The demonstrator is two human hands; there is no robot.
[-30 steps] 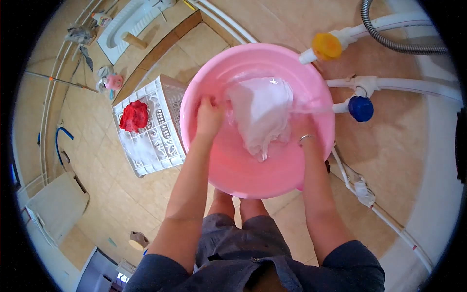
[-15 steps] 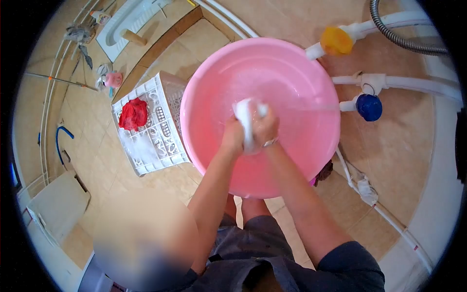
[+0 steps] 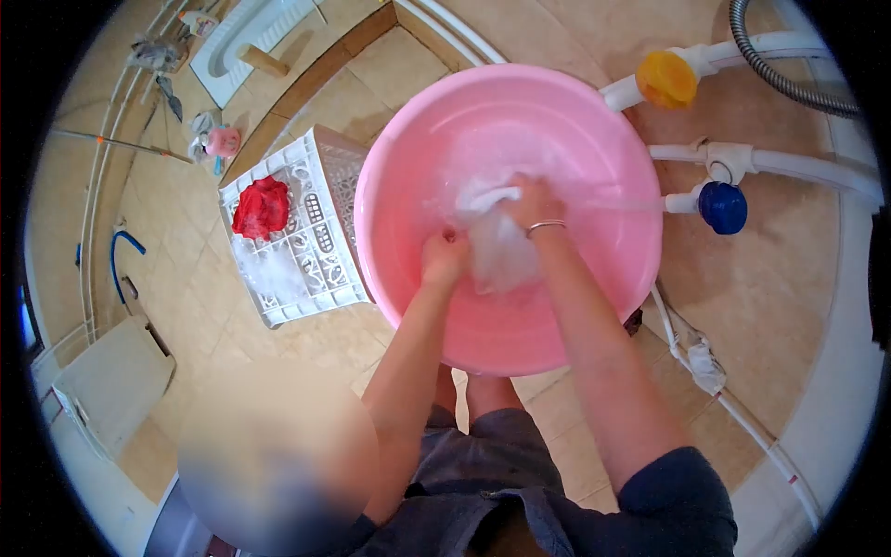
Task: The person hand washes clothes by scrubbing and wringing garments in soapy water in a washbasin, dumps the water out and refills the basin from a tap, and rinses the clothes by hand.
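Observation:
A big pink basin (image 3: 408, 306) holds water, with a white cloth (image 3: 506, 255) lying in it. My right hand (image 3: 536, 206), with a bracelet at the wrist, is closed on the upper part of the cloth. Just left of the cloth is my left hand (image 3: 447, 255), its fingers curled and partly under the water; whether they grip any cloth is hidden. From the tap with the blue handle (image 3: 722, 207), a stream of water runs into the basin from the right.
Left of the basin stands a white plastic rack (image 3: 325, 269) with a red cloth (image 3: 262, 208) on top. A yellow-handled tap (image 3: 666, 80) and white pipes are at the right. A squat toilet (image 3: 243, 46) is at the upper left.
My hands spread over the cloth, came together squeezing it bunched above the water, and have now moved apart. The cloth is loosened and back in the water.

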